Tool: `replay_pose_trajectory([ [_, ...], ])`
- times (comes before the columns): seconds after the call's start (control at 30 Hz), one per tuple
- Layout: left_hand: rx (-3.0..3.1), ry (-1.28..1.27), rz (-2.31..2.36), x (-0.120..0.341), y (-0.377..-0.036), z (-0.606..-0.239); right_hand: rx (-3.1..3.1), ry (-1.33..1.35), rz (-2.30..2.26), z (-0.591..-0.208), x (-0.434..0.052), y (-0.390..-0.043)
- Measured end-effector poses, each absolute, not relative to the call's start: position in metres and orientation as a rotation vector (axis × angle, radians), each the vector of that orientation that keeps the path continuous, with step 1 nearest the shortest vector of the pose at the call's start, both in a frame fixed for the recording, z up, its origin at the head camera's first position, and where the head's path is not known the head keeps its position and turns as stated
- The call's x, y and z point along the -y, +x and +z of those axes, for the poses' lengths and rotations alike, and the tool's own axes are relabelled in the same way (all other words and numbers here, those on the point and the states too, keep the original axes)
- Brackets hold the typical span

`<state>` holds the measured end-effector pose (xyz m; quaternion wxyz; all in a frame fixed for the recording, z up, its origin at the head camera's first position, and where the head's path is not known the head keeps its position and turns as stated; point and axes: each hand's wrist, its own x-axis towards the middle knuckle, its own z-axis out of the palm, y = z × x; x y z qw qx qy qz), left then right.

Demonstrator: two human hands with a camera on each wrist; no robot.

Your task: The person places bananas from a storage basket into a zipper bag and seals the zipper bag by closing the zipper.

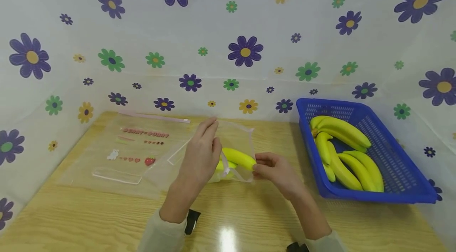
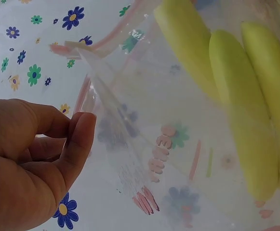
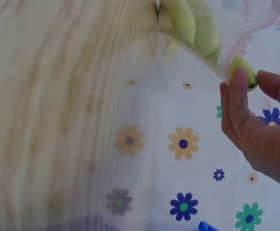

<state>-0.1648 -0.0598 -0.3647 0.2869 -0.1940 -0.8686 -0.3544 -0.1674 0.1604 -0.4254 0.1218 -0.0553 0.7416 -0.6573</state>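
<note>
A clear zip bag (image 1: 233,131) with a pink rim is lifted at its opening, with bananas (image 2: 243,110) inside it. My left hand (image 1: 201,149) pinches the bag's rim between thumb and finger; in the left wrist view, my left hand (image 2: 38,159) is at the pink edge. At the bag's right side, my right hand (image 1: 278,173) holds the end of a yellow banana (image 1: 239,158) between thumb and finger. The right wrist view shows my right hand (image 3: 265,120) around that banana tip (image 3: 246,74), close against the bag's edge.
To the right stands a blue plastic basket (image 1: 415,188) holding several bananas (image 1: 342,131). Another clear zip bag (image 1: 142,129), printed with a bunny and strawberry, lies flat on the wooden table (image 1: 117,224) at left. A flower-patterned cloth (image 1: 213,22) hangs behind.
</note>
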Motion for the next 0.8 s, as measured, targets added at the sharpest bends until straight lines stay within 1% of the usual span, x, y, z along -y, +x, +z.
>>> replay_pose_trajectory([
  [0.23,2.325,-0.539,-0.936,0.059,-0.164,-0.361,-2.333,-0.052,-1.934,-0.424,-0.151,-0.169],
  [0.4,2.345,-0.540,-0.942,0.058,-0.163,-0.362,-2.421,-0.036,-1.923,-0.422,-0.145,-0.167],
  [0.6,2.338,-0.560,-0.942,0.055,-0.160,-0.363,-2.300,-0.001,-1.956,-0.419,-0.143,-0.166],
  [0.8,2.403,-0.560,-0.894,0.051,-0.156,-0.363,-2.211,0.063,-1.985,-0.416,-0.141,-0.175],
])
